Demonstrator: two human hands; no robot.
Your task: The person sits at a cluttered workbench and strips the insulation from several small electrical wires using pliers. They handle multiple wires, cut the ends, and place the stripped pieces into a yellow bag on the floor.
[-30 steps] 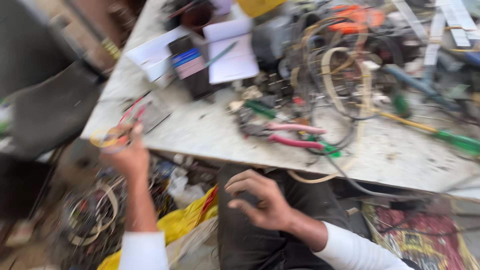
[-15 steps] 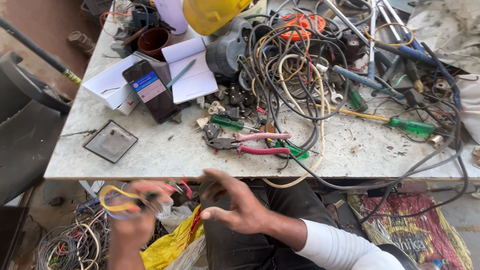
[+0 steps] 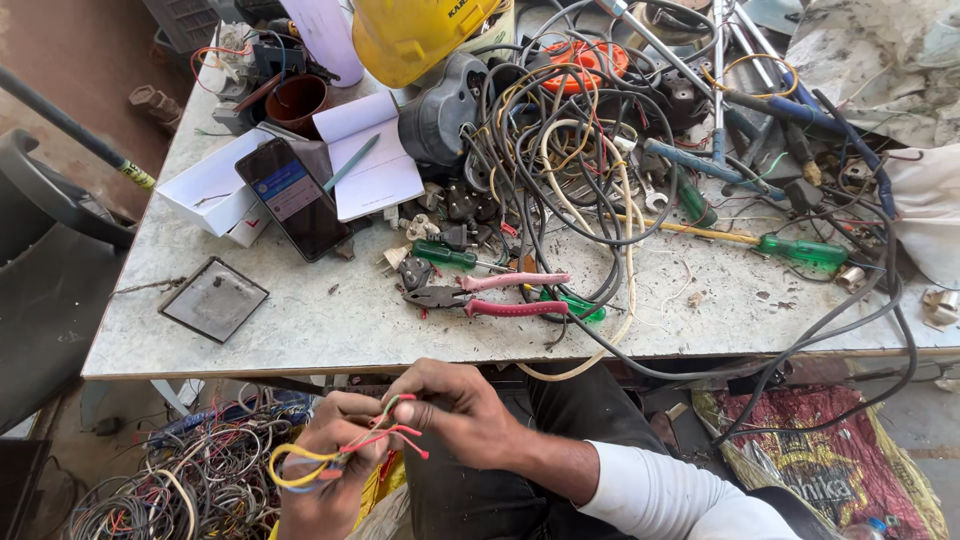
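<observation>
Your left hand [image 3: 325, 470] clenches the wire bundle [image 3: 330, 455] to steady it; your right hand [image 3: 455, 410] pinches its red strands just above that grip, below the surface [image 3: 330, 320] edge.

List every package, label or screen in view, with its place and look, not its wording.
Phone: lit blue-and-white screen, leaning on the box, table's left.
White box: flat carton beneath the phone.
Printed sack: red and yellow, on the floor at right.
Yellow helmet: dark lettering, table's top edge.
</observation>
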